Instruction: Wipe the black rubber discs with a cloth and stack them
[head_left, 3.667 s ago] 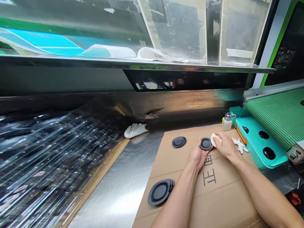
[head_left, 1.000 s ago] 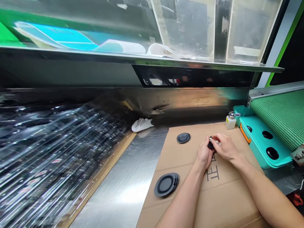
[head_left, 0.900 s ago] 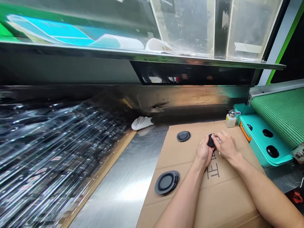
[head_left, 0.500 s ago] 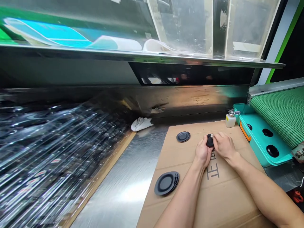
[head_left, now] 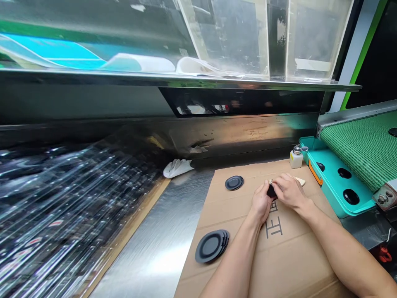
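My left hand is closed round the edge of a small black disc, holding it tilted above the cardboard sheet. Over the disc's top edge, my right hand is bent with its fingers pinched together. A tiny whitish bit shows at those fingertips, too small to name. Just past the right hand a pale flat piece lies on the cardboard, partly hidden by the hand. To the left are a small stack of dark round discs and a stack of larger ones.
A white pump bottle stands at the cardboard's back right corner. Beside it a turquoise tray holds several black discs, under the end of a green conveyor belt. A white glove lies near plastic-wrapped goods. A metal shelf overhangs.
The view has shifted slightly right. My right hand has moved over the disc and covers more of it. The pale flat piece now shows beyond that hand. Another black disc appears on the belt.
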The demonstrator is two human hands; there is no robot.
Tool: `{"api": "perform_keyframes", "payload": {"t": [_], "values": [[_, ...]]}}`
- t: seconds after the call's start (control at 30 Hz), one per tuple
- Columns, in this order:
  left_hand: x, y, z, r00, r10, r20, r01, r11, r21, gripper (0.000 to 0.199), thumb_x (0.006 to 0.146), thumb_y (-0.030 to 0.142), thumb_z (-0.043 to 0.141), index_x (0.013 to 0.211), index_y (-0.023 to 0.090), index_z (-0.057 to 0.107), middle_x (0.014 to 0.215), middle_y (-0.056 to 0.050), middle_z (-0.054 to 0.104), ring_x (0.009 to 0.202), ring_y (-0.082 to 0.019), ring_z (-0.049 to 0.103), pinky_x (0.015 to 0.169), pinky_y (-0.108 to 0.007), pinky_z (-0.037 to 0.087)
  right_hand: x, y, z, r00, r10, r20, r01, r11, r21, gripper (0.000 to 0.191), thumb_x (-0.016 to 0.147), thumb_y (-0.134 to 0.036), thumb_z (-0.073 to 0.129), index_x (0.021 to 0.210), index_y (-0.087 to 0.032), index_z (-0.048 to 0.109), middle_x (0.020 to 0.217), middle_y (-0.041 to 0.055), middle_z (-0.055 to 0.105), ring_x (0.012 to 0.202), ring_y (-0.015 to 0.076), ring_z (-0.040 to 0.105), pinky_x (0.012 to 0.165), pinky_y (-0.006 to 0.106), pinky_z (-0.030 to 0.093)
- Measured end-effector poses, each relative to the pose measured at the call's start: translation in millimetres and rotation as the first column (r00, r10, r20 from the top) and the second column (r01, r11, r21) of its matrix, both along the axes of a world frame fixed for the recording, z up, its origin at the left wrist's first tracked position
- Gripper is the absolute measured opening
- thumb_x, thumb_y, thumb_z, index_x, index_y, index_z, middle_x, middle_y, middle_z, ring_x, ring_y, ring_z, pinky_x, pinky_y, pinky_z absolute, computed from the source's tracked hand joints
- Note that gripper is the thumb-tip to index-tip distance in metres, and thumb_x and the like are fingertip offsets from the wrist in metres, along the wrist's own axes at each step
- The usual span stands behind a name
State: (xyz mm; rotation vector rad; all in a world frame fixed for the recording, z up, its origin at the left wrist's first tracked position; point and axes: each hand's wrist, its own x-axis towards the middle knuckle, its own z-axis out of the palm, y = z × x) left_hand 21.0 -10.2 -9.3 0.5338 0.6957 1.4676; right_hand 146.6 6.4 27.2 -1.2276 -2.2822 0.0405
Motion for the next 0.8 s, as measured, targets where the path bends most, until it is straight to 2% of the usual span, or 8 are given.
{"api": "perform_keyframes", "payload": {"t": [0.1,0.27,0.43,0.57,0.67,0.8], "values": [[3,-1,-0.6,0.999,-0.018,-0.027,0.019,0.999,0.029,0.031,0.080,0.042,0.076,0.084,0.012,0.068,0.084,-0.008,0.072,0.094,-0.024,0.068,0.083,-0.035,0.056,-8,-3,-2.7,1.000,-0.005,0.001,0.005,1.000,0.020,0.027,0.101,-0.027,0.043,0.095,-0.020,0.068,0.095,0.0060,0.065,0.093,0.0185,0.056,0.084,0.028,0.041],[4,-1,-0.9,0.999,-0.034,-0.015,0.035,0.999,0.028,0.036,0.078,0.043,0.077,0.094,0.011,0.071,0.091,-0.010,0.074,0.097,-0.026,0.068,0.085,-0.038,0.056,-10,0,-3.4,0.989,-0.146,-0.022,0.145,0.989,-0.006,0.028,0.102,-0.027,0.041,0.099,-0.021,0.069,0.098,0.0055,0.067,0.093,0.0176,0.059,0.081,0.026,0.040],[-4,2,2.4,0.997,0.021,0.070,-0.020,1.000,-0.018,0.026,0.087,0.035,0.068,0.095,0.011,0.071,0.099,-0.011,0.074,0.098,-0.023,0.069,0.091,-0.038,0.055,-4,1,-2.8,0.974,-0.222,0.045,0.225,0.970,-0.091,0.024,0.099,-0.026,0.046,0.096,-0.020,0.070,0.096,0.0060,0.068,0.089,0.0179,0.061,0.076,0.026,0.040],[-9,2,8.5,0.978,-0.023,0.206,0.048,0.992,-0.116,0.029,0.098,0.034,0.050,0.103,0.014,0.070,0.100,-0.009,0.073,0.097,-0.020,0.069,0.095,-0.038,0.054,-8,-5,-2.7,0.991,-0.124,-0.041,0.120,0.990,-0.077,0.021,0.098,-0.026,0.049,0.095,-0.021,0.069,0.095,0.0046,0.068,0.089,0.0167,0.060,0.078,0.025,0.040],[-7,1,12.8,0.958,-0.088,0.272,0.124,0.985,-0.120,0.038,0.100,0.038,0.042,0.105,0.013,0.070,0.102,-0.011,0.073,0.104,-0.023,0.067,0.099,-0.041,0.052,-12,-8,-3.4,0.991,-0.062,-0.120,0.055,0.997,-0.058,0.019,0.096,-0.025,0.050,0.093,-0.021,0.069,0.093,0.0042,0.068,0.088,0.0166,0.060,0.078,0.025,0.041],[-2,-2,17.3,0.947,-0.130,0.295,0.171,0.978,-0.117,0.042,0.101,0.036,0.037,0.101,0.011,0.071,0.105,-0.014,0.073,0.110,-0.025,0.066,0.103,-0.041,0.050,-14,-6,-5.8,0.956,-0.033,-0.292,0.015,0.998,-0.063,0.016,0.092,-0.021,0.053,0.089,-0.021,0.069,0.090,0.0027,0.068,0.083,0.0151,0.060,0.077,0.024,0.042]]}}
